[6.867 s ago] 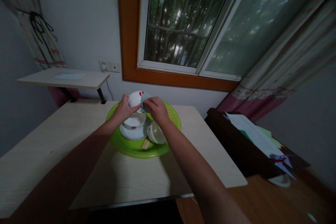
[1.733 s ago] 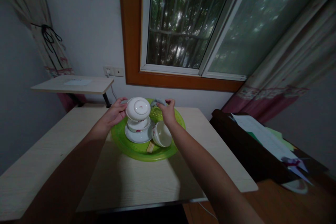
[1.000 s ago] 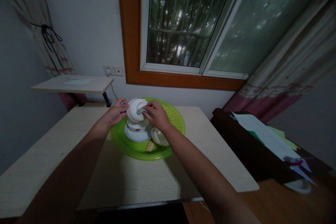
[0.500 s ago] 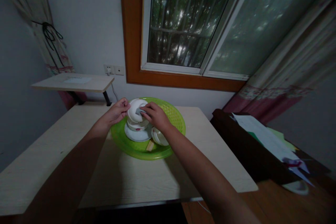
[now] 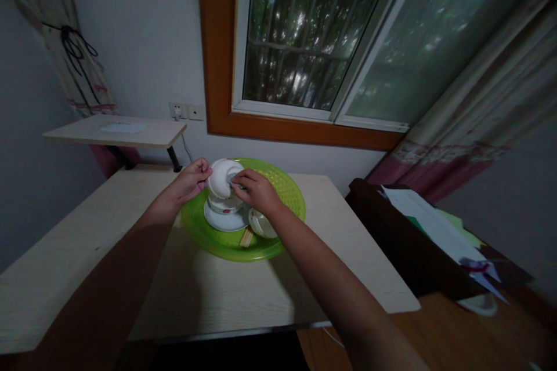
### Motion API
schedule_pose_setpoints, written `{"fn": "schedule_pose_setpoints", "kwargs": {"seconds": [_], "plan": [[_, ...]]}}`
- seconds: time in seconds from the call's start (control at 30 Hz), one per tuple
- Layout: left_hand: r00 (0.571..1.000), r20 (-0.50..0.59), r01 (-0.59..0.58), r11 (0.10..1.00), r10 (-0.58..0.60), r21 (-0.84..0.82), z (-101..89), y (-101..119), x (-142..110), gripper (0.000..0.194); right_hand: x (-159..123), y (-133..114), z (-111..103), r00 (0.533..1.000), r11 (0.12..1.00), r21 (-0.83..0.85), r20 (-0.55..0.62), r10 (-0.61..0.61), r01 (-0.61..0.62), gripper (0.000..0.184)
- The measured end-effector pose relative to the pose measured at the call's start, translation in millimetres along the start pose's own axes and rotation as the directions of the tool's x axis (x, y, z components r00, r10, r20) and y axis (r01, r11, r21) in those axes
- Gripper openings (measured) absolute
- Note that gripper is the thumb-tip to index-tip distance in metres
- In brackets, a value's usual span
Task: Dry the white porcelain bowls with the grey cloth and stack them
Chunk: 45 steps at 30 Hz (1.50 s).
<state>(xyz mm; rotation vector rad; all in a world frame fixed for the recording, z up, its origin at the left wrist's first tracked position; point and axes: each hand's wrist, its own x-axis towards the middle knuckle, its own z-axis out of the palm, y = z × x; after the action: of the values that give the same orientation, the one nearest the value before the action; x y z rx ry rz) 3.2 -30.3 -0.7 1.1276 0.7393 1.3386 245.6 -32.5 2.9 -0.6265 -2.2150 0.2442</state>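
Observation:
My left hand (image 5: 192,180) pinches the rim of a white bowl (image 5: 219,178), tilted with its base toward me. Against that base my right hand (image 5: 256,190) presses a small grey-blue cloth (image 5: 231,178), mostly hidden by the fingers. Below the held bowl, a second white bowl (image 5: 225,206) with a red mark rests on a white plate (image 5: 226,221). Another bowl (image 5: 262,225) lies on its side to the right, partly behind my right wrist. Light wooden chopsticks (image 5: 246,237) lie in front of it. All these sit in or over a round green basket (image 5: 243,254).
The basket stands on a pale wooden table (image 5: 226,295). A small raised shelf (image 5: 152,135) with a paper stands at the back left, near wall sockets (image 5: 186,111). A window (image 5: 300,40) is behind. Right of the table, papers (image 5: 426,220) lie on a dark brown piece of furniture.
Earlier the cloth was on the bowl's patterned side; the bowl has since been turned base toward me. My right hand came from the right, bringing the cloth onto the base, where it shifts slightly.

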Motion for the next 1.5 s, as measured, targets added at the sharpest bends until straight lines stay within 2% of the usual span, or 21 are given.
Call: {"fn": "schedule_pose_setpoints", "kwargs": {"seconds": [0.07, 0.17, 0.37, 0.43, 0.6, 0.73, 0.8, 0.93, 1.03, 1.13, 1.27, 1.5], "plan": [[1.000, -0.006, 0.019, 1.000, -0.019, -0.004, 1.9, 1.2, -0.7, 0.039, 0.5, -1.3, 0.2, 0.999, 0.999, 0.015, -0.010, -0.037, 0.037, 0.025], [0.999, 0.000, 0.032, 0.999, -0.032, -0.012, 2.6, 1.6, -1.4, 0.037, 2.7, 0.5, -0.7, 0.997, 0.996, -0.067, -0.037, -0.065, 0.063, 0.029], [1.000, -0.008, 0.006, 1.000, -0.006, -0.001, -1.8, -1.9, 0.3, 0.038, 2.9, 9.1, -2.6, 0.992, 0.954, -0.277, -0.066, 0.103, -0.118, 0.023], [1.000, -0.014, -0.011, 1.000, 0.011, 0.005, -1.6, -1.8, 0.7, 0.041, 0.8, 8.7, -3.7, 0.992, 0.943, -0.308, -0.049, 0.117, -0.127, 0.020], [1.000, -0.022, -0.008, 1.000, 0.008, -0.005, 0.5, -0.9, 0.7, 0.043, -2.2, 0.8, -4.7, 0.999, 0.961, -0.277, 0.036, 0.004, 0.006, 0.015], [0.998, 0.015, 0.058, 0.998, -0.058, 0.015, 0.4, -2.4, 0.6, 0.042, -0.7, -2.2, -2.3, 0.996, 0.968, -0.234, 0.049, -0.081, 0.090, 0.020], [0.997, 0.026, 0.078, 0.997, -0.078, 0.023, 0.8, -2.7, 0.0, 0.042, 0.5, -0.7, -2.0, 0.998, 0.959, -0.276, 0.019, -0.059, 0.062, 0.021], [0.998, 0.013, 0.068, 0.998, -0.068, 0.016, 2.3, -1.6, -1.3, 0.043, 1.7, 4.1, -4.3, 0.995, 0.925, -0.371, -0.079, 0.058, -0.084, 0.021], [0.999, -0.016, 0.039, 0.999, -0.039, 0.008, 2.5, -0.9, -1.1, 0.045, 1.0, 4.1, -6.5, 0.990, 0.900, -0.413, -0.070, 0.119, -0.138, 0.017], [1.000, -0.030, -0.001, 1.000, 0.001, -0.003, 2.1, -0.8, -0.4, 0.045, -0.6, 1.0, -7.7, 0.993, 0.915, -0.388, -0.004, 0.120, -0.112, 0.014], [0.999, -0.038, -0.029, 0.999, 0.028, -0.021, 1.2, -1.0, 0.0, 0.041, -2.1, -2.3, -7.4, 0.998, 0.962, -0.272, 0.048, 0.039, -0.025, 0.015], [1.000, -0.028, 0.001, 1.000, -0.001, -0.028, -1.9, -3.3, 1.4, 0.036, -1.5, -5.7, -5.8, 0.997, 0.995, -0.068, -0.007, -0.072, 0.071, 0.026]]}}
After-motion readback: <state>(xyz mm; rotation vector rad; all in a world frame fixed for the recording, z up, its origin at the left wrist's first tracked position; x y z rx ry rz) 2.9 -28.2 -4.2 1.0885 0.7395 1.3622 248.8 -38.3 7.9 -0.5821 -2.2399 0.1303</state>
